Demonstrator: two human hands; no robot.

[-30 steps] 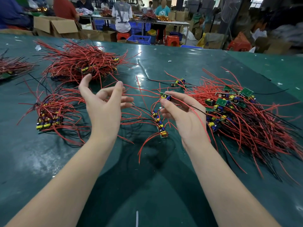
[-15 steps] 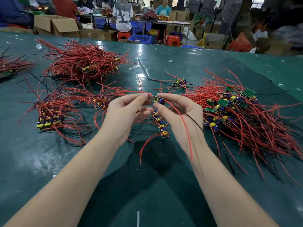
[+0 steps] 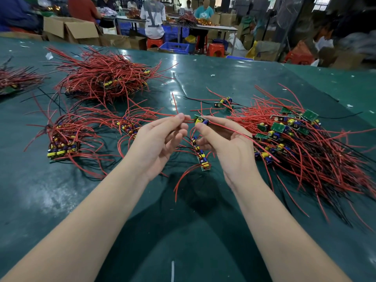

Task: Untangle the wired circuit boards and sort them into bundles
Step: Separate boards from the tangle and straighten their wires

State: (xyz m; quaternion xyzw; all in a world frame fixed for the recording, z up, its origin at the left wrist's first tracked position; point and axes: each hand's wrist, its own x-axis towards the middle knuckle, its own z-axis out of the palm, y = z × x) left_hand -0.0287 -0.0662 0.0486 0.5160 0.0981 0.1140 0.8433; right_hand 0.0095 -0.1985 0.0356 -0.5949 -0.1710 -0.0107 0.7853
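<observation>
Since the frame a second earlier, the left hand (image 3: pixel 158 143) had crossed from open air above the left heaps to meet the right hand (image 3: pixel 225 147) at centre; little had shifted in the last half second.

Nearest: both forearms over bare green table (image 3: pixel 85 200). Right hand pinched a small circuit board (image 3: pixel 201 121) between thumb and forefinger, its other fingers loosely curled. Left thumb and forefinger pinched that board's red lead (image 3: pixel 188 119) just beside it. Below the hands, a short row of boards (image 3: pixel 200 154) lay on the mat.

Step in hand, as judged: freeing one board. Best drawn leftward along the lead, slowly, so trailing wires slide out of the unsorted pile (image 3: pixel 301 143) to the right and do not drag neighbours.

Left: a small bundle (image 3: pixel 63 143), another (image 3: pixel 128 127) beside the left hand. Farther back: a large sorted heap (image 3: pixel 101 78); a stray pair of boards (image 3: pixel 223 102) behind the hands.

Room: open mat near the body and between the bundles. Table's far edge (image 3: pixel 203 54) well off.
</observation>
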